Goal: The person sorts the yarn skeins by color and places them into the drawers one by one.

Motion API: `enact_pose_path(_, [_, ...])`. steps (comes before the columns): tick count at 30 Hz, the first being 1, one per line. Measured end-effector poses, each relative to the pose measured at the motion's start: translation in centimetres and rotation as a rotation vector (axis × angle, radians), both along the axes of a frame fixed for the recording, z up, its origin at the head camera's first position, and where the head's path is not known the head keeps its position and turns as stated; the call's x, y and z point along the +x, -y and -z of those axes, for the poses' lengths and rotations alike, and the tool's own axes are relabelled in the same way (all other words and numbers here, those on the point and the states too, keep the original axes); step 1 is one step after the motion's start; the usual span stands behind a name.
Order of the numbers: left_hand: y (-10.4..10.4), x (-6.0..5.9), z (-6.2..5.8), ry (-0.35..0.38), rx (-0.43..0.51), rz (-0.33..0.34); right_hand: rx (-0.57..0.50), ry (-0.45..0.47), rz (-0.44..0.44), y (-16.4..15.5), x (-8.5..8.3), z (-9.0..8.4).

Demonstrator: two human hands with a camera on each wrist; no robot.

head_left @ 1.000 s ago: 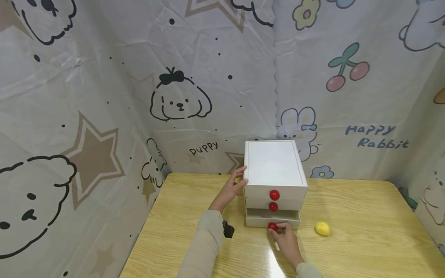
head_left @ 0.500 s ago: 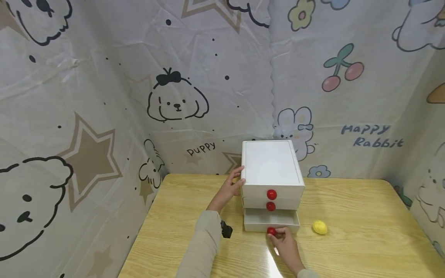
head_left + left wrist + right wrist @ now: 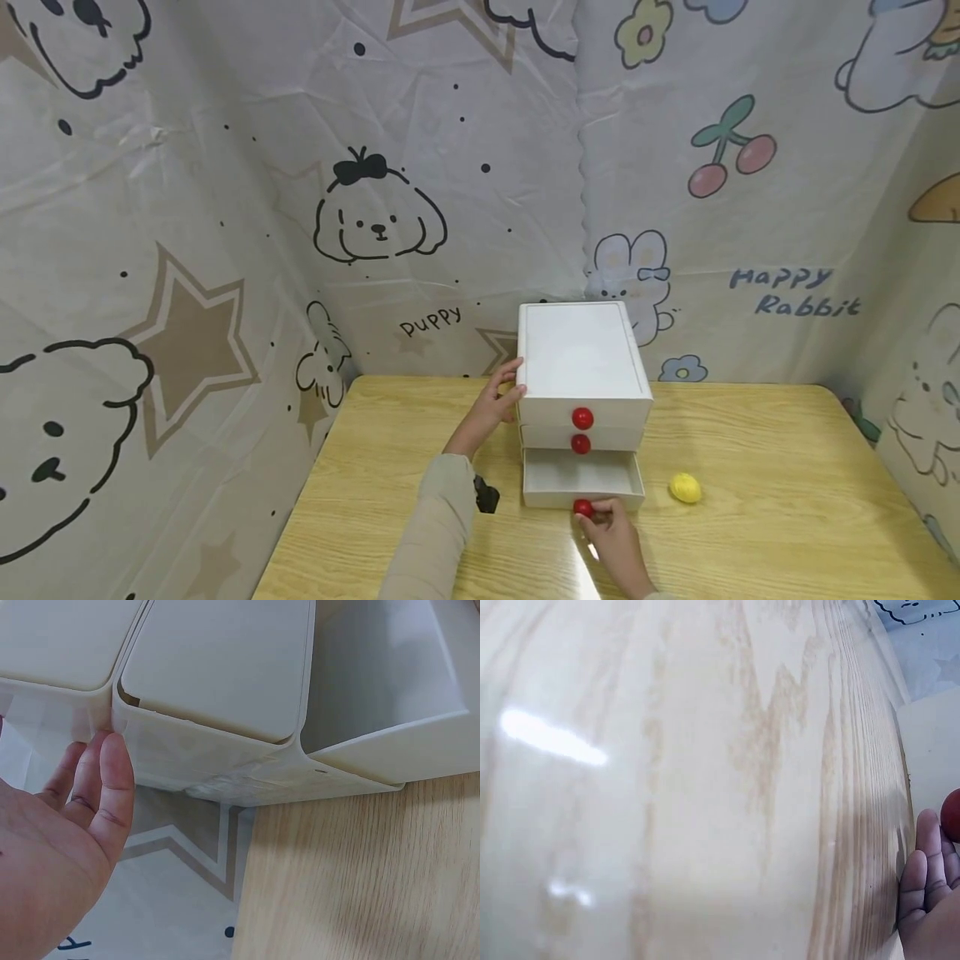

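Pinching the round red knob (image 3: 582, 507) of the white plastic bottom drawer (image 3: 582, 480) with my right hand (image 3: 611, 533), mid-pull. My left hand (image 3: 491, 408), fingers spread, braces the white three-drawer cabinet (image 3: 579, 358); next I'd judge it needs a straight pull.

Yellow egg (image 3: 685, 487) on wooden table (image 3: 787, 517)

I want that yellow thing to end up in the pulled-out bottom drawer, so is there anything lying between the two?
Nothing visible lies between them. The yellow object sits on bare table just right of the open bottom drawer. The right hand pinches the red knob at the drawer's front, off that path.
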State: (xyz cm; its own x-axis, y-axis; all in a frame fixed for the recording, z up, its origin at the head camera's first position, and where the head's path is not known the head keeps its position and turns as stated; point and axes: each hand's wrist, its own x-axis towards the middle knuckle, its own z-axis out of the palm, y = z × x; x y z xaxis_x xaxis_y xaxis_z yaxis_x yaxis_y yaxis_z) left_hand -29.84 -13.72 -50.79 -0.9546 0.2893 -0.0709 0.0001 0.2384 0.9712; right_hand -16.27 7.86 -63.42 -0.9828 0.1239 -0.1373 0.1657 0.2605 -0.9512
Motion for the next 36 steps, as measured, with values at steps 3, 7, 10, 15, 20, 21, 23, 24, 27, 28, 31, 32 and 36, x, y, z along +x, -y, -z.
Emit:
enact_pose_path(3, [0.0,0.1,0.0,0.004,0.005,-0.003,0.009,0.003,-0.001,0.0,0.3,0.0])
enact_pose_path(7, [0.0,0.2,-0.2,0.006,0.007,-0.001,0.025,0.004,0.001,0.0,0.7,0.0])
enact_pose_path(10, [-0.1,0.2,-0.2,0.008,0.007,-0.003,0.026,-0.001,-0.003,0.0,0.8,0.1])
enact_pose_path(15, [0.0,0.1,0.0,0.014,0.012,-0.005,0.009,-0.005,-0.011,0.0,1.1,0.5])
enact_pose_path(20, [0.0,0.0,0.1,0.028,0.012,0.005,-0.021,0.007,-0.004,0.0,1.5,0.8])
enact_pose_path(21, [0.0,0.0,0.1,0.029,0.011,0.005,-0.027,0.007,-0.002,-0.1,1.6,0.8])
enact_pose_path(23, [-0.1,0.1,0.0,0.027,0.012,0.008,-0.027,0.006,0.0,-0.1,1.7,0.8])
enact_pose_path(24, [-0.1,0.1,0.0,0.023,0.008,0.007,-0.029,0.007,0.0,-0.1,1.8,0.8])
enact_pose_path(27, [-0.1,0.1,0.0,0.019,0.006,0.004,-0.03,0.005,-0.003,-0.1,1.9,0.7])
enact_pose_path(28, [-0.1,0.2,0.0,0.016,0.004,0.004,-0.032,0.007,-0.002,0.0,2.0,0.6])
enact_pose_path(31, [-0.1,0.2,-0.1,0.011,0.003,-0.001,-0.033,0.006,-0.009,-0.1,2.1,0.4])
enact_pose_path(32, [-0.1,0.3,-0.1,0.007,0.004,0.0,-0.031,0.01,-0.008,-0.1,2.1,0.4])
enact_pose_path(36, [-0.1,0.3,-0.3,0.004,0.017,0.0,-0.017,0.016,-0.011,-0.2,2.1,0.3])
